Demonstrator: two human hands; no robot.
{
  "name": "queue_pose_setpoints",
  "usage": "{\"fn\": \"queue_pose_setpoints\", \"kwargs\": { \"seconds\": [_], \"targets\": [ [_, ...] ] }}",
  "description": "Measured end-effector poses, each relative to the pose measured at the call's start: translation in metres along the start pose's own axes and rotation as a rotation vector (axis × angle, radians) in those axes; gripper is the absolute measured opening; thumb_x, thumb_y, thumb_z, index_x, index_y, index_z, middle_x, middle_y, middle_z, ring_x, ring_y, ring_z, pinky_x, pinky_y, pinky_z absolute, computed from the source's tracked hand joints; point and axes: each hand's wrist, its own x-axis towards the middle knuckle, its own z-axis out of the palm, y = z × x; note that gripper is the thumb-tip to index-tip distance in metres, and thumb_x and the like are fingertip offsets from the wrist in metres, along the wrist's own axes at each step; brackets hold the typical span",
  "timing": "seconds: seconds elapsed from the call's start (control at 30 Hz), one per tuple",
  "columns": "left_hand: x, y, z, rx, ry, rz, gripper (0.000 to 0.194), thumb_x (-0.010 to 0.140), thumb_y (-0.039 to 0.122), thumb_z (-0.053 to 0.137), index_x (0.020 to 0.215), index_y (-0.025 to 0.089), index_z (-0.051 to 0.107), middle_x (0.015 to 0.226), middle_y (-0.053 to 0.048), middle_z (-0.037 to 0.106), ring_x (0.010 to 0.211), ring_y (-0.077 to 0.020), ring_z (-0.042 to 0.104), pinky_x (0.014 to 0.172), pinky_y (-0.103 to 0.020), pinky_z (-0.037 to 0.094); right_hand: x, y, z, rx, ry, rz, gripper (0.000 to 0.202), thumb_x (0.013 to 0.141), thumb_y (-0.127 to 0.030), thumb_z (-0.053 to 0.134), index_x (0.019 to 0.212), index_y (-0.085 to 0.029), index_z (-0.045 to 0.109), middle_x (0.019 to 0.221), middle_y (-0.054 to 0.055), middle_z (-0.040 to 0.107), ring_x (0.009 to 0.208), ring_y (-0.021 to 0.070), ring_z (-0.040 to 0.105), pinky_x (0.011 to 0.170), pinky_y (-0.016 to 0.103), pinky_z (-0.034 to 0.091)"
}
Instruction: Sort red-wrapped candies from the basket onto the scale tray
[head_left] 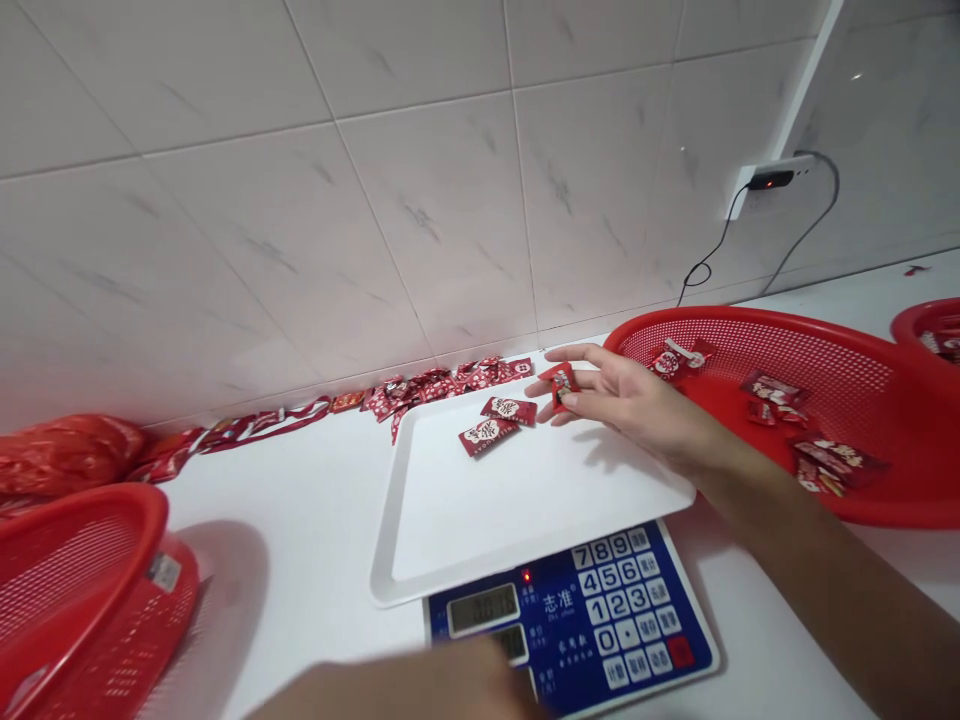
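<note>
My right hand [600, 392] is above the white tray [450, 540], pinching a small red wrapped candy [561, 385] between thumb and fingers. Two dark red packets [489, 434] with white lettering lie on the tray, just left of that hand. The tray sits on a blue electronic scale [559, 640] with number keys and a display [484, 609]. In front of the scale, low in the view, my left hand [420, 685] is smeared by motion and cut off by the frame edge. Its fingers cannot be made out.
A red perforated basket [750, 325] with several packets stands on the right, another red basket [90, 540] on the left. Along the tiled wall lie many red packets [427, 385] and a red plastic bag [67, 455]. Cables hang from a wall socket [776, 180].
</note>
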Motion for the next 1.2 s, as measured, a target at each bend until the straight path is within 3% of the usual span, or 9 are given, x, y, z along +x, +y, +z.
{"fn": "queue_pose_setpoints", "kwargs": {
  "seconds": [0.1,0.17,0.23,0.4,0.67,0.83,0.93,1.07,1.2],
  "targets": [
    [0.022,-0.001,-0.02,-0.037,0.136,-0.106,0.028,0.103,0.04,0.047,0.093,0.031,0.071,0.08,-0.001,0.075,0.064,-0.0177,0.068,0.053,-0.029,0.055,-0.002,0.0,0.005,-0.084,-0.09,-0.063,0.022,0.091,-0.01,0.063,0.112,-0.017,0.06,0.095,0.005,0.074,0.077,0.0139,0.068,0.07,0.029,0.055],
    [0.039,-0.009,-0.022,-0.075,0.326,-0.24,0.018,0.101,0.034,0.056,0.091,0.027,0.069,0.082,0.001,0.073,0.068,-0.014,0.066,0.057,-0.025,0.052,-0.003,0.003,0.009,-0.146,-0.168,-0.088,0.012,0.092,-0.015,0.065,0.104,-0.016,0.065,0.09,0.004,0.073,0.076,0.0138,0.067,0.067,0.028,0.053],
    [0.052,-0.019,-0.017,-0.082,0.387,-0.284,0.01,0.098,0.033,0.063,0.098,0.025,0.069,0.09,0.001,0.072,0.075,-0.0141,0.066,0.061,-0.025,0.051,-0.003,0.007,0.012,-0.201,-0.204,-0.102,0.007,0.093,-0.019,0.065,0.099,-0.017,0.069,0.094,0.005,0.073,0.078,0.0143,0.068,0.067,0.028,0.052],
    [0.058,-0.04,-0.008,-0.116,0.328,-0.368,0.015,0.096,0.035,0.063,0.092,0.022,0.068,0.088,-0.003,0.071,0.076,-0.0176,0.066,0.063,-0.029,0.05,-0.005,0.012,0.014,-0.273,-0.083,-0.041,0.013,0.094,-0.022,0.065,0.106,-0.022,0.06,0.071,-0.002,0.069,0.068,0.0147,0.064,0.066,0.029,0.049],
    [0.056,-0.054,-0.022,-0.423,0.153,-0.376,0.019,0.085,0.036,0.071,0.082,0.018,0.073,0.075,-0.005,0.074,0.065,-0.016,0.063,0.058,-0.027,0.05,-0.008,0.006,0.013,-0.174,-0.24,-0.01,0.017,0.096,-0.009,0.059,0.098,-0.023,0.05,0.071,-0.005,0.067,0.069,0.0116,0.063,0.069,0.028,0.049],
    [0.055,-0.054,-0.022,-0.313,0.245,-0.384,0.013,0.086,0.031,0.07,0.078,0.02,0.072,0.071,-0.002,0.072,0.063,-0.0154,0.064,0.059,-0.027,0.05,-0.006,0.005,0.008,-0.122,-0.233,0.036,0.009,0.1,-0.02,0.06,0.106,-0.021,0.054,0.082,-0.001,0.071,0.081,0.0139,0.068,0.08,0.031,0.054],
    [0.055,-0.049,-0.02,-0.175,0.371,-0.296,0.012,0.09,0.025,0.067,0.079,0.022,0.069,0.074,0.0,0.072,0.067,-0.0149,0.065,0.063,-0.026,0.05,-0.005,0.001,0.004,-0.037,-0.238,0.075,0.021,0.1,-0.035,0.063,0.115,-0.02,0.058,0.094,0.003,0.071,0.087,0.0158,0.068,0.08,0.032,0.056],
    [0.056,-0.045,-0.017,0.023,0.403,-0.082,0.017,0.092,0.015,0.063,0.077,0.022,0.063,0.087,0.001,0.072,0.076,-0.0136,0.066,0.062,-0.022,0.047,-0.007,-0.003,0.006,-0.035,-0.223,0.032,0.017,0.095,-0.018,0.067,0.111,-0.017,0.062,0.095,0.002,0.067,0.083,0.012,0.065,0.081,0.029,0.055],
    [0.054,-0.051,-0.016,0.053,0.322,-0.082,0.022,0.092,0.01,0.062,0.075,0.022,0.058,0.094,0.002,0.07,0.079,-0.0122,0.066,0.061,-0.02,0.046,-0.007,0.003,0.008,-0.08,-0.173,-0.058,0.026,0.089,-0.006,0.066,0.11,-0.019,0.057,0.099,0.001,0.061,0.088,0.0121,0.064,0.078,0.027,0.054]
  ]
}}
